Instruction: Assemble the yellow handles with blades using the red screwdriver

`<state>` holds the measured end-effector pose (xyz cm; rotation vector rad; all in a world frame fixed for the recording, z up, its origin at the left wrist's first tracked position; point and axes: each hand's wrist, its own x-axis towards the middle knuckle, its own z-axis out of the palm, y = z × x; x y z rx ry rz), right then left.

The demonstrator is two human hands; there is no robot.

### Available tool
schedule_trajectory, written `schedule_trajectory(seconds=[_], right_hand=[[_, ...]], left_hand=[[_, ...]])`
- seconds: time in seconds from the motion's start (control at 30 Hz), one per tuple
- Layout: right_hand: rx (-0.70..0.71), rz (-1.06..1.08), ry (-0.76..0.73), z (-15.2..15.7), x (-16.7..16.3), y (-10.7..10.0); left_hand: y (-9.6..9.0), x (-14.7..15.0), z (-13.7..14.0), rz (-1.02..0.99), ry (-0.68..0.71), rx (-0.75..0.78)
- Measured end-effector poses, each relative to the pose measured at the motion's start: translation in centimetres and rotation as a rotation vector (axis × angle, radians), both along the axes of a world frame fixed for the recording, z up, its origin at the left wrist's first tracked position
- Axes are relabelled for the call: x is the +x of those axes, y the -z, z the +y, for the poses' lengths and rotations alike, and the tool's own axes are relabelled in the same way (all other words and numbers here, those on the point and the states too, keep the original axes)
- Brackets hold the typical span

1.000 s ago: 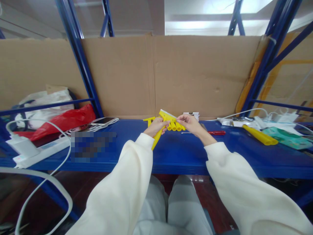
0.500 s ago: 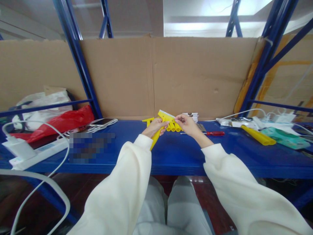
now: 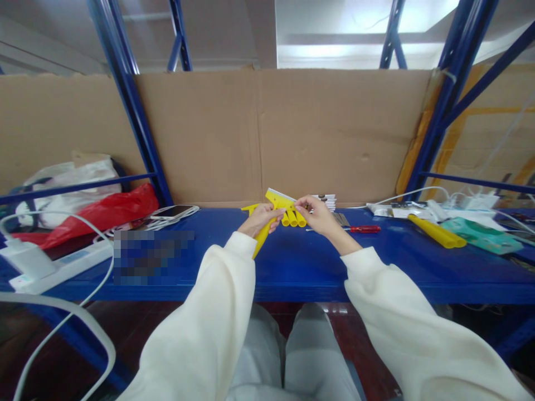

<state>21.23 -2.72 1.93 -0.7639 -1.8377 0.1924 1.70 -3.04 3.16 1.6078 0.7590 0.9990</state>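
A yellow scraper with a pale, metallic-looking blade along its top edge is held up over the table, its handle slanting down to the lower left. My left hand is closed around it where handle meets head. At the head's right end, my right hand has its fingers pinched together; whether a small part sits between them is hidden. Behind the hands lie several yellow tubular handles side by side. Another yellow piece shows beyond my left hand. A red-handled screwdriver rests to the right of my right hand.
The blue table has cardboard standing along its back. White stacked pieces are by the cardboard. Rightward lie yellow handles and a green packet. Leftward are a phone, cables, a power strip and a red bag.
The view has shifted slightly. Both hands keep the same hold at the scraper, with only a small change in the right fingers at the head's end.
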Motion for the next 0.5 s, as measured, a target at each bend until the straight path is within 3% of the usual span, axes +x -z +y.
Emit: schedule_trajectory(seconds=[0.2, 0.5], right_hand=[[-0.008, -0.045, 0.041, 0.0, -0.2, 0.2], [-0.156, -0.038, 0.092, 0.6, -0.2, 0.4]], left_hand=[[0.2, 0.4, -0.1, 0.04, -0.059, 0.024], [0.2, 1.5, -0.8, 0.151, -0.182, 0.067]])
